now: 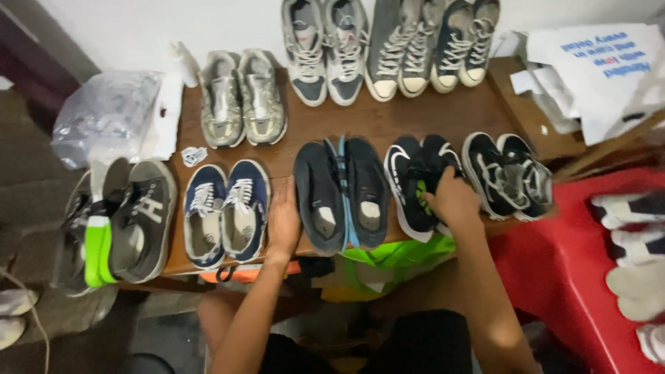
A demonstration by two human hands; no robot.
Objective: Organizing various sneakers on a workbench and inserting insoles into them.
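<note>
Nearest the camera, under the front edge of the wooden bench (388, 118), a bright green bag (395, 255) hangs open beside an orange strip; what it holds cannot be made out.

The left hand (284, 220) lies flat on the bench between the navy lace-up pair (225, 211) and the dark slip-on pair (341, 194), its fingers straight and close together, clamped on nothing, its edge touching the slip-on's side. The right hand (451, 197) rests on the black pair with white curved marks (419, 181), which sits in the front row right of the slip-ons. Its fingers are curled into the opening of the right-hand shoe of that pair, gripping the collar; a bit of green shows inside. These shoes are black with white soles, toes pointing away.

Just right of them sits a black pair with white laces (509, 173). At the far left of the front row a grey pair (128, 218) overhangs the bench, one shoe carrying a lime green tag.

Farther back stand a silver-beige pair (242, 97), a grey and white pair (325, 48), grey canvas high-tops (405, 48) and dark canvas high-tops (465, 41). A clear plastic bag (104, 114) lies at the back left, its contents unclear. A red surface (554, 256) at right carries white shoes (634, 249).
</note>
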